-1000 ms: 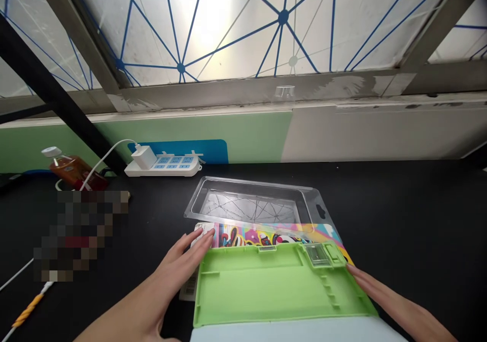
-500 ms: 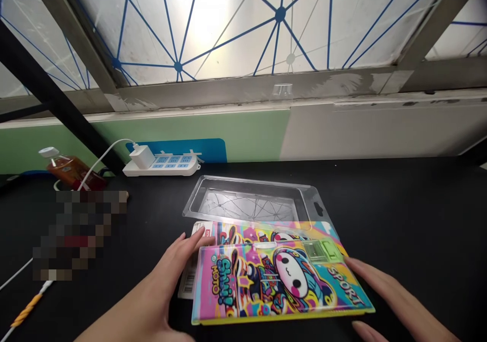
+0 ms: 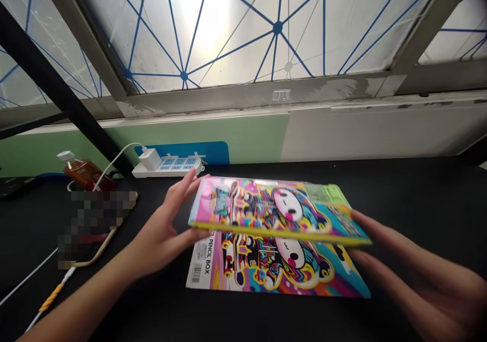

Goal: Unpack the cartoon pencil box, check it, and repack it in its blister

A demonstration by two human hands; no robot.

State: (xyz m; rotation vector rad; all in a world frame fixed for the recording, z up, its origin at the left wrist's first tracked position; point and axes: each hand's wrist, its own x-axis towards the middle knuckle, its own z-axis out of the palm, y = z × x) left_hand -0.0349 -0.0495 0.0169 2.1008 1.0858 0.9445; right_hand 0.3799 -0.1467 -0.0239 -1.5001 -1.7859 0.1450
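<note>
A colourful cartoon-printed pencil box [image 3: 274, 207], closed, is held flat in the air above the black table [image 3: 411, 195]. My left hand [image 3: 167, 225] grips its left end, fingers on top and thumb beneath. My right hand [image 3: 414, 276] holds its right end, fingers stretched along the edge. Directly under the box lies the printed card insert [image 3: 266, 268], marked "PENCIL BOX" with a barcode. The clear plastic packaging shell is hidden behind the raised box.
A white power strip [image 3: 169, 165] with a plugged charger sits at the back left by the green wall. A bottle of brown drink [image 3: 81, 172] stands further left. White and orange cables [image 3: 49, 296] trail across the left of the table beside a blurred-out patch.
The green inside of the open box was showing; the lid came shut, and both hands have since lifted the closed box up and away, uncovering the card insert.
</note>
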